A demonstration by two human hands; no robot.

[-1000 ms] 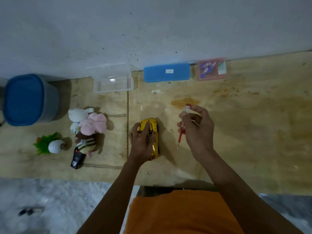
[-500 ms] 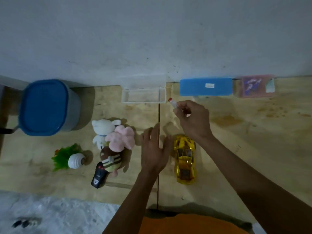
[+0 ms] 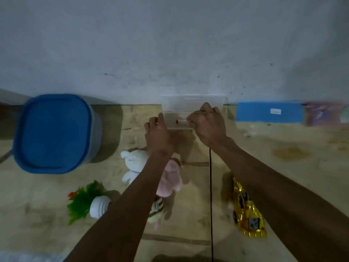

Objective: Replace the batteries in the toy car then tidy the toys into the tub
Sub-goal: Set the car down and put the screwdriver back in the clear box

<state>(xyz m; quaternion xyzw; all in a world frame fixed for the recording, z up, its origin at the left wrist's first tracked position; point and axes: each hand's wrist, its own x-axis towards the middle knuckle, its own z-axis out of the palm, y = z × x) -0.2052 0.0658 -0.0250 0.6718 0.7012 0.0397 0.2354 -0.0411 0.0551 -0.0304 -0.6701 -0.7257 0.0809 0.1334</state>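
Screwdriver [image 3: 181, 121], pinched by right hand [image 3: 208, 125], lies crosswise over clear box [image 3: 192, 103]; left hand [image 3: 158, 133] grips the box's left edge.

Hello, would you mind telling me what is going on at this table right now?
A person is reaching both hands to the clear plastic box by the wall. The right hand holds a small red-tipped screwdriver over the box, while the left hand rests at its left edge. The yellow toy car lies untouched on the table, and the plush toys are not yet in the blue-lidded tub.

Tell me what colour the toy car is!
Shiny gold-yellow toy car, seen from the head camera.
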